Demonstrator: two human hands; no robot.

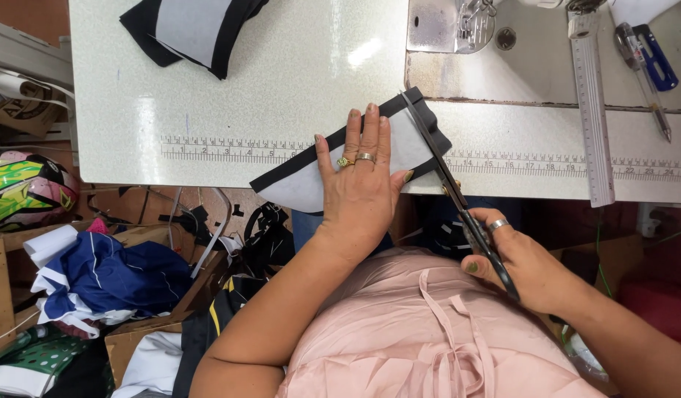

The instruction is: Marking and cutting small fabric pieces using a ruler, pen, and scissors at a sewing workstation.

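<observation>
Our left hand (362, 177) flattens the grey-and-black fabric piece (311, 180) mid-frame; our right hand (528, 269) grips scissors (451, 188); blades near fingers risk a nick.

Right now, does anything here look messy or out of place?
Black scraps and cloth lie heaped in boxes below the table. The fabric piece overhangs its edge, pinned by the left hand.

The cloth piece (399, 144) lies on the table (281, 81), at its near edge. The left hand (362, 184) rests on it. The scissors (458, 199) lie at its 3 o'clock, the ruler (592, 110) farther right. Another cloth (189, 29) lies at 10 o'clock.
</observation>
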